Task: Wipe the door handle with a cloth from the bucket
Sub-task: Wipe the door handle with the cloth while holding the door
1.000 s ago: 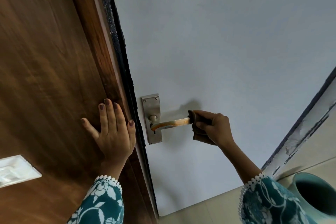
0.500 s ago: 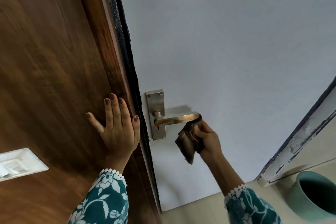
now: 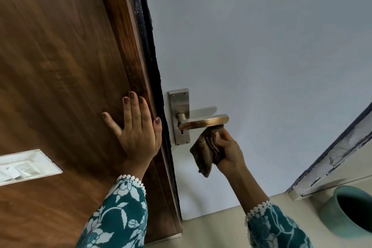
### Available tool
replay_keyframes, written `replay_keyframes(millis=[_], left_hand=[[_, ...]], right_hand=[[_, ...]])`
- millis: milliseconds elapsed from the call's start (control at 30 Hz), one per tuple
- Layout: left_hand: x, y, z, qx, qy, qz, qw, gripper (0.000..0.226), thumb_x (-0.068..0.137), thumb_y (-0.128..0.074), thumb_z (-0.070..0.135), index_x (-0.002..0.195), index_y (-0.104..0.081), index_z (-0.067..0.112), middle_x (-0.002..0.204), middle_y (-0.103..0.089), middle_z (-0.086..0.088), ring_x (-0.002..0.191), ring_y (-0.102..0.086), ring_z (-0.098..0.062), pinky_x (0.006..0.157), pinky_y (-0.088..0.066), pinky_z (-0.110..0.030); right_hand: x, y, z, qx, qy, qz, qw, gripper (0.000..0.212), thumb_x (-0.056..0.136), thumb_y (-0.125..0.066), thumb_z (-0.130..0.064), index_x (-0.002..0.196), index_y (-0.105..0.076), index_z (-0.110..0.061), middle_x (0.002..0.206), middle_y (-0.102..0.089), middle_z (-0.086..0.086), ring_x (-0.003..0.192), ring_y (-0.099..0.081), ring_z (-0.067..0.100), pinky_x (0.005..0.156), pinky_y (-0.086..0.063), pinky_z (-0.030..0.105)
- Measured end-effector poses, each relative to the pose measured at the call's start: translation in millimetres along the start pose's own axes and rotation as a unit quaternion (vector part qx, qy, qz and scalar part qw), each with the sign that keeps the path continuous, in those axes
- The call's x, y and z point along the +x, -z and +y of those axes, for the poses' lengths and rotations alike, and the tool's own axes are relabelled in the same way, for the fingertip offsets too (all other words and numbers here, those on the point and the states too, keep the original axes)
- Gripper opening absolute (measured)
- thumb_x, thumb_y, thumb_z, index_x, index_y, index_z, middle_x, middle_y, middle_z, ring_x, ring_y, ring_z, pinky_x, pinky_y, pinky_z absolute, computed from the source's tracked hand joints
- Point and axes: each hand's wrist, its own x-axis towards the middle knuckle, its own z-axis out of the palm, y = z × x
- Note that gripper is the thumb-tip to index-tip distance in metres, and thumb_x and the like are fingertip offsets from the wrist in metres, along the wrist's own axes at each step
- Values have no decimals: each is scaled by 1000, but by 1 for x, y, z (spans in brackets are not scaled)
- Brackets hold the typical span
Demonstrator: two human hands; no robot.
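Brushed steel, stained with rusty orange along its top, the door handle (image 3: 203,122) juts from its backplate (image 3: 179,116) on the pale grey door (image 3: 251,46), lever pointing right; the right hand (image 3: 229,148) is closed around a brown striped cloth (image 3: 207,151), pressing its bunched top against the underside of the lever near the far tip, while the loose end of the cloth hangs down below the fist; the left hand (image 3: 138,129) lies open and flat, fingers spread, against the dark wooden panel (image 3: 60,66) just left of the door's black edge, apparently bracing; the teal bucket (image 3: 354,213) stands on the floor at the lower right, well apart from the handle. The wipe looks to be under way, with the stained top face not yet covered by the cloth; from here an upward push could slip off the rounded tip, since only a small fold touches the metal; the lever might also swing under pressure and throw the stroke off; the dangling end could smear the painted door; the orange marks may well resist a light pass.
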Motion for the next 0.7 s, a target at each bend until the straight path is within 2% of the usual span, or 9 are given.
replay_keyframes(millis=[133,233,333,433,467,567,600,700], left_hand=[[-1,-2,-2,-3,-8,4,1000,58,97,-27,30,145,-10,2,159,4,-6,145,3,-18,111,9,-56],[-2,-3,-2,-5,-13,10,1000,58,97,-28,29,146,-11,3,155,-10,-10,146,1,-19,111,6,-58],[-2,-2,-2,-13,-10,8,1000,58,98,-27,30,147,-10,4,158,-1,-6,146,2,-18,111,6,-57],[-2,-3,-2,-15,-11,8,1000,57,98,-28,30,146,-14,3,151,-20,-12,146,0,-19,111,5,-58],[-2,-3,-2,-15,-13,8,1000,56,98,-28,30,146,-14,3,151,-20,-12,146,0,-19,111,5,-58],[-3,-4,-3,-13,-15,6,1000,58,98,-27,30,146,-9,5,159,8,-3,146,2,-18,111,8,-57],[-3,-4,-3,-14,-14,7,1000,58,98,-27,30,146,-8,5,159,9,-3,146,2,-18,111,8,-57],[-3,-4,-3,-9,-16,13,1000,58,97,-29,29,147,-10,4,153,-16,-11,146,0,-19,111,6,-58]], right_hand=[[-1,-30,32,20,-53,-47,997,34,91,-43,5,105,-67,-15,104,-66,15,93,-62,31,86,-50,47],[-2,-50,51,42,-97,-64,992,38,90,-40,6,109,-66,-15,106,-65,16,96,-62,32,92,-47,47],[-3,-52,52,56,-122,-73,988,37,91,-40,5,111,-64,-15,102,-66,15,93,-62,31,88,-49,45],[-3,-39,41,83,-122,-72,986,39,90,-38,6,112,-63,-15,101,-64,15,91,-62,31,79,-52,44],[-3,-35,37,91,-120,-77,986,40,91,-35,6,111,-63,-16,101,-64,15,90,-62,30,78,-54,43],[-4,-34,35,94,-129,-99,982,43,91,-30,7,110,-62,-15,98,-63,14,87,-62,29,71,-58,38],[-4,-37,38,94,-136,-105,981,43,91,-30,7,109,-62,-15,96,-64,14,86,-62,29,69,-59,38],[-6,-51,49,97,-160,-125,974,42,88,-32,7,106,-63,-14,93,-64,16,82,-65,30,70,-59,39]])
